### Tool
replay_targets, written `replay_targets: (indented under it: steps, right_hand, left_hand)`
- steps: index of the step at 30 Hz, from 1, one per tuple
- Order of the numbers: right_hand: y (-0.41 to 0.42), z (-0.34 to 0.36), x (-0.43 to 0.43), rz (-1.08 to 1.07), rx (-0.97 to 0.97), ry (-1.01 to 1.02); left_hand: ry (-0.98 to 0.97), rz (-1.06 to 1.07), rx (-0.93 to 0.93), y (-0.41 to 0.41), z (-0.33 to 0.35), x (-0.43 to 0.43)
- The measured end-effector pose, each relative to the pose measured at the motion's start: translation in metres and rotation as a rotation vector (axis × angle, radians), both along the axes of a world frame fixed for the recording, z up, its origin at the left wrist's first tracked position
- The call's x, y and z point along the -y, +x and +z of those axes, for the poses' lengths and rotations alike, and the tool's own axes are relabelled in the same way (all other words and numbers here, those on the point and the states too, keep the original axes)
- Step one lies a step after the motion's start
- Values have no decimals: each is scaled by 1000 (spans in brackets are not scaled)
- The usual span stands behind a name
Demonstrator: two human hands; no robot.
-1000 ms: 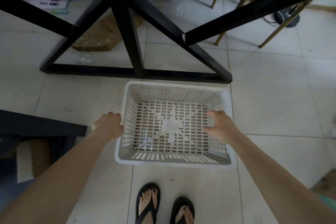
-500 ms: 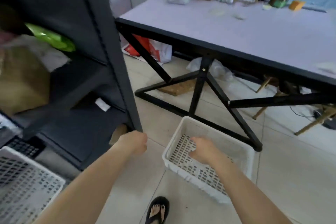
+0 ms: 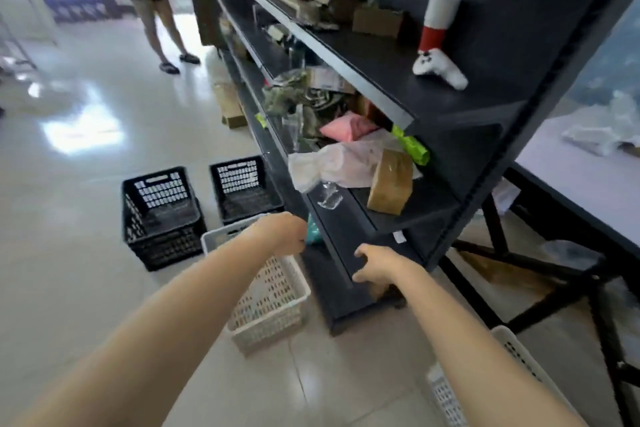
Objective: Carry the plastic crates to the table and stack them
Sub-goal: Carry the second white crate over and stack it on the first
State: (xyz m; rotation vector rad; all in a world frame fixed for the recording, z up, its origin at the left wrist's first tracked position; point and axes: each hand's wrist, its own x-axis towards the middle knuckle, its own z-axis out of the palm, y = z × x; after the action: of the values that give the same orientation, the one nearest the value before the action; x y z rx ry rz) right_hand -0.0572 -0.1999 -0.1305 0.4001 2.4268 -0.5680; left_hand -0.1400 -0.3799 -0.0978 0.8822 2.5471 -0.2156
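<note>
A white plastic crate [image 3: 273, 302] stands on the floor beside the dark shelf unit, partly under my left forearm. Beyond it two black crates [image 3: 159, 215] [image 3: 244, 187] rest side by side on the tiles. A second white crate [image 3: 450, 399] shows at the lower right, half hidden by my right arm. My left hand [image 3: 282, 232] hovers over the near white crate's far rim, fingers curled, holding nothing. My right hand [image 3: 377, 267] is out in front of the lowest shelf with fingers apart, empty. The table [image 3: 575, 180] lies at the right edge.
The tall dark shelf unit [image 3: 381, 62] runs along the right, loaded with boxes, bags and a brown parcel [image 3: 389, 184]. Black table legs [image 3: 502, 253] cross behind it. Another person [image 3: 152, 3] stands far back on the shiny tiled floor.
The view has swung left from the table to the shelf aisle. My right hand has left the white crate by the table. Both hands now reach toward the other white crate.
</note>
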Motion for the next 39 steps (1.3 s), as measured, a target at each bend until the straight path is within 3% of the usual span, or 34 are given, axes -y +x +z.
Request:
replay_targets:
  steps: [7, 12, 22, 36, 38, 39]
  right_hand:
    - [-97, 31, 165, 111, -49, 34]
    - [-165, 0, 279, 104, -43, 2]
    - [-267, -59, 308, -6, -15, 78]
    - [-343, -122, 296, -487, 47, 4]
    - [-391, -168, 273, -754, 71, 16]
    - [-384, -164, 277, -764, 86, 4]
  left_hand:
    - [7, 189, -40, -76, 24, 196]
    - [-50, 172, 40, -139, -7, 305]
    - [-8, 61, 96, -261, -46, 315]
    - [-187, -214, 202, -419, -106, 311]
    - [-272, -400, 184, -512, -141, 249]
    - [-291, -416, 169, -510, -144, 251]
